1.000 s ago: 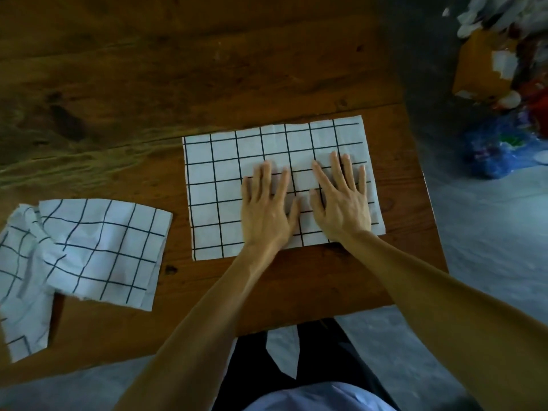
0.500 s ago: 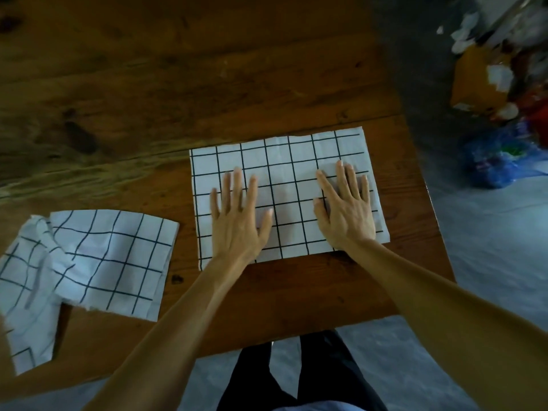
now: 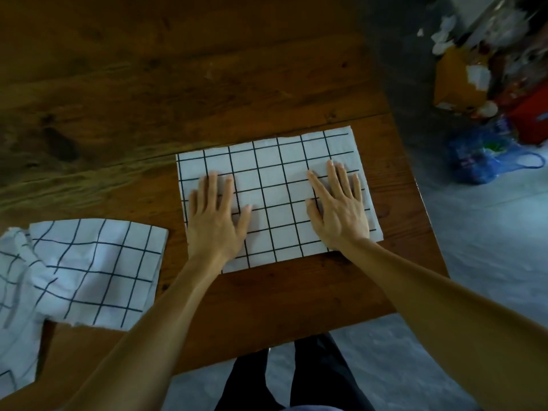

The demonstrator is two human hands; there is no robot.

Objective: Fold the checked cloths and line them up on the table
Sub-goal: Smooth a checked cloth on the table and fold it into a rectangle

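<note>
While flat on the rectangular checked cloth (image 3: 275, 197) | left hand (image 3: 215, 222), right hand (image 3: 341, 212) | grip wide, fingers straight

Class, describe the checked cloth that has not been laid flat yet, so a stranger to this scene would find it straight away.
Start at the brown wooden table and go to its near left edge. There lies the rumpled checked cloth, white with dark grid lines, one end bunched. Unlike the flat checked cloth under the left hand and right hand, no hand touches it and its lines run wavy.
</note>
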